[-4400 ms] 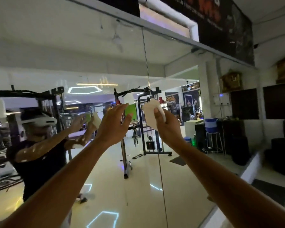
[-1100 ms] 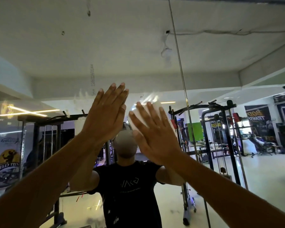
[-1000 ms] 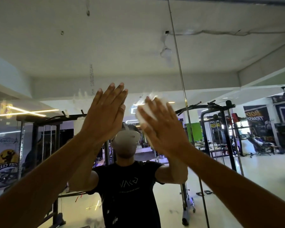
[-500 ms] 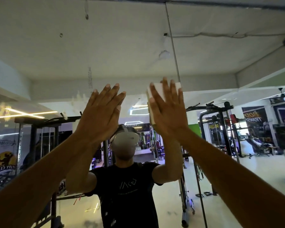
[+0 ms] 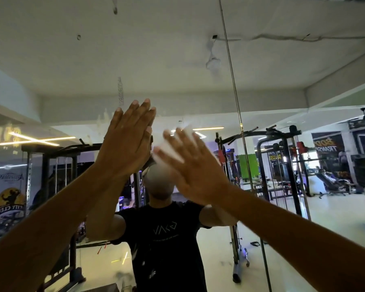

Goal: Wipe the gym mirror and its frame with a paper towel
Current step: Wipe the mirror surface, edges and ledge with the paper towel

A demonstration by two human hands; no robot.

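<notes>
My flat right hand (image 5: pixel 195 171) presses the paper towel (image 5: pixel 173 151) to the mirror (image 5: pixel 177 60) with nothing curled round it, fingers toward 11 o'clock, my left hand (image 5: pixel 126 144) spread flat: the unpinched towel may slip free.

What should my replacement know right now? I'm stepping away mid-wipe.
Left hand: flat on the mirror, fingers straight, holding nothing.
Right hand: fingers spread, pressing the paper towel on the glass left of the vertical seam; blurred, so mid-stroke.
Done: cannot tell how much is wiped.
Left: drip marks high up; the frame isn't in view.
</notes>
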